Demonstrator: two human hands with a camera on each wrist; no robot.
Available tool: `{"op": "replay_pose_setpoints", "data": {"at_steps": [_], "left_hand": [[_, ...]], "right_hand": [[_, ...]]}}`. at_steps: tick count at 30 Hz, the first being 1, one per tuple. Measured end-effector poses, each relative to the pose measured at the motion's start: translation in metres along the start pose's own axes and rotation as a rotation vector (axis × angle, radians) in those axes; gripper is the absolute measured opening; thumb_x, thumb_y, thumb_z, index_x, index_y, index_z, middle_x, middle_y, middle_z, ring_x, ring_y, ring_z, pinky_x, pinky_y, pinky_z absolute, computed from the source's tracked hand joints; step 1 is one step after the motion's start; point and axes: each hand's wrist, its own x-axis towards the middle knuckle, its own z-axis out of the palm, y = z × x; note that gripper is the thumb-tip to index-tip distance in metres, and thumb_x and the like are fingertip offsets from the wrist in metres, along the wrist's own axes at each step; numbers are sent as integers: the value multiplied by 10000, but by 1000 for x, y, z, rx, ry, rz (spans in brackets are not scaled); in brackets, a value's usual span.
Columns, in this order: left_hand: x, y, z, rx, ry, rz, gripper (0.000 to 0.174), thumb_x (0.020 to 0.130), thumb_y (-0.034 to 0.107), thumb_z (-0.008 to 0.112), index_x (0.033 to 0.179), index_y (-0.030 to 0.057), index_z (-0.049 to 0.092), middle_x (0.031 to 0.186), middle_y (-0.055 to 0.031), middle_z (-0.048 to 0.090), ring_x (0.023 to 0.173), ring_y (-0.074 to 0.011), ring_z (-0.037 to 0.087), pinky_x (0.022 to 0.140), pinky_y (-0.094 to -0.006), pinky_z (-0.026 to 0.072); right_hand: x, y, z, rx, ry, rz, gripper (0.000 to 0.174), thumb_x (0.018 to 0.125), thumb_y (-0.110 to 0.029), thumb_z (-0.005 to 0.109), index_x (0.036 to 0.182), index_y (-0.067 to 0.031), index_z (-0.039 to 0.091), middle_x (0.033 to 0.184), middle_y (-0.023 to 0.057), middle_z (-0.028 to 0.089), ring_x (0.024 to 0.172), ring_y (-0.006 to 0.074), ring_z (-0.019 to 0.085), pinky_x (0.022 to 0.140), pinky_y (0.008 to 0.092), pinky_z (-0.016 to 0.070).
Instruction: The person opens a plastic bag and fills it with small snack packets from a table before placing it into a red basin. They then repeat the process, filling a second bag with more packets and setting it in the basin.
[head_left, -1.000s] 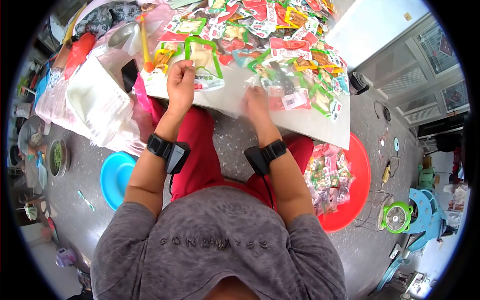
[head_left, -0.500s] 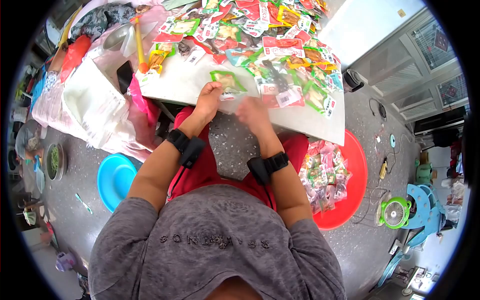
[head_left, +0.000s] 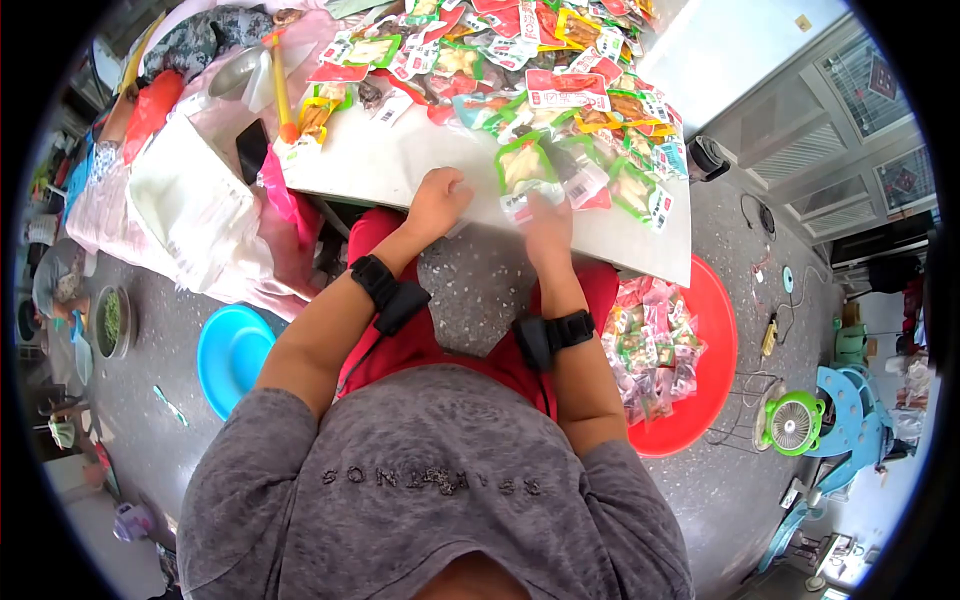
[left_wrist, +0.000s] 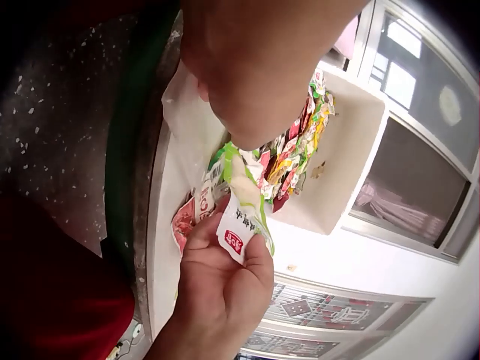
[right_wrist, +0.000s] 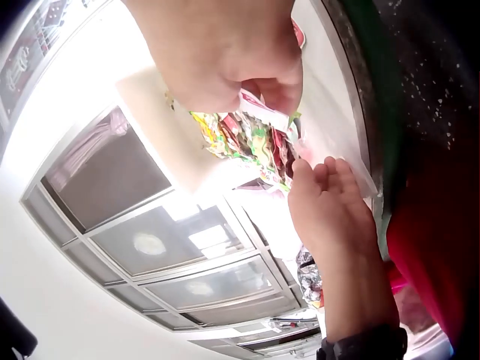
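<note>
My right hand (head_left: 548, 218) pinches a green-edged snack packet (head_left: 522, 170) by its white-labelled end, just above the white table (head_left: 380, 165) near its front edge. The left wrist view shows the same packet (left_wrist: 244, 217) between the thumb and fingers of that right hand (left_wrist: 225, 285). My left hand (head_left: 440, 198) rests on the table edge a short way to the left. Its fingers are curled on the rim of a clear plastic bag (right_wrist: 352, 161). The right wrist view has the left hand (right_wrist: 330, 202) just below the packet (right_wrist: 266, 112).
A heap of coloured snack packets (head_left: 560, 60) covers the far half of the table. A red basin (head_left: 722, 310) with bagged packets sits on the floor at right, a blue basin (head_left: 232, 350) at left. A stack of white bags (head_left: 190, 200) and a phone (head_left: 252, 148) lie left of the table.
The left hand drew a green-edged packet from the pile to the table edge. Now the right hand holds a green-edged packet and the left hand sits curled at the edge.
</note>
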Motion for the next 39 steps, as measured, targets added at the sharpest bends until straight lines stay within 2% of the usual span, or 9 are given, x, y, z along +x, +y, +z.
{"op": "replay_pose_setpoints", "data": {"at_steps": [1, 6, 13, 22, 25, 28, 31, 34, 39], "left_hand": [[-1, 12, -4, 43, -31, 96, 266, 670, 197, 606, 825, 1, 513, 848, -124, 495, 767, -235, 486, 698, -294, 411], [-2, 26, -2, 261, -196, 166, 268, 645, 198, 583, 825, 12, 513, 868, -136, 485, 861, -285, 465, 771, -340, 382], [1, 23, -10, 360, -333, 259, 150, 641, 99, 497, 768, 19, 505, 858, -142, 491, 846, -307, 470, 737, -359, 398], [4, 10, -2, 158, -133, 84, 66, 645, 58, 472, 681, 4, 485, 698, -154, 498, 759, -310, 488, 683, -363, 399], [5, 6, -10, 70, -246, 203, 87, 637, 69, 502, 690, 3, 479, 728, -150, 496, 779, -302, 481, 697, -350, 395], [3, 8, -19, 62, -349, 245, 130, 617, 87, 536, 696, 2, 475, 766, -145, 491, 806, -295, 467, 713, -344, 389], [-1, 18, -23, 152, -361, 325, 167, 593, 105, 559, 699, 4, 479, 802, -145, 487, 836, -297, 454, 721, -348, 387], [-5, 19, -14, 293, -227, 324, 135, 608, 94, 543, 679, 1, 476, 768, -138, 488, 803, -299, 464, 707, -352, 389], [3, 7, -9, 178, -286, 307, 78, 653, 68, 490, 642, -7, 467, 713, -137, 484, 735, -307, 472, 671, -364, 390]], "right_hand": [[-2, -3, -7, 9, -18, -12, 260, 765, -14, 428, 1025, -6, 428, 827, 53, 516, 683, 131, 528, 567, 244, 434], [-24, -18, -20, 152, 19, -4, 214, 766, 3, 411, 969, -26, 476, 815, 49, 543, 668, 108, 531, 575, 217, 430], [-41, -13, -37, 310, -36, 31, 270, 772, 34, 372, 1026, -2, 456, 949, 92, 523, 857, 188, 525, 752, 323, 429], [-42, 3, -37, 362, -209, 309, 302, 744, 30, 390, 1040, 13, 446, 962, 111, 521, 864, 213, 529, 758, 332, 433], [-39, -2, -40, 223, -169, 350, 309, 735, 27, 393, 1040, 16, 445, 965, 114, 522, 860, 222, 531, 756, 337, 437], [-37, -11, -47, 273, -192, 377, 301, 735, 23, 391, 1030, 15, 452, 947, 114, 529, 852, 225, 534, 753, 339, 441], [-34, -10, -60, 321, -186, 315, 305, 742, 15, 386, 1041, 13, 442, 961, 116, 522, 867, 230, 531, 763, 346, 438], [-35, -10, -61, 331, -152, 283, 311, 743, 16, 384, 1050, 12, 435, 973, 120, 515, 884, 236, 523, 774, 352, 434], [-39, -10, -59, 306, -157, 339, 323, 743, 10, 383, 1062, 20, 427, 993, 127, 506, 895, 239, 520, 790, 358, 429]]}}
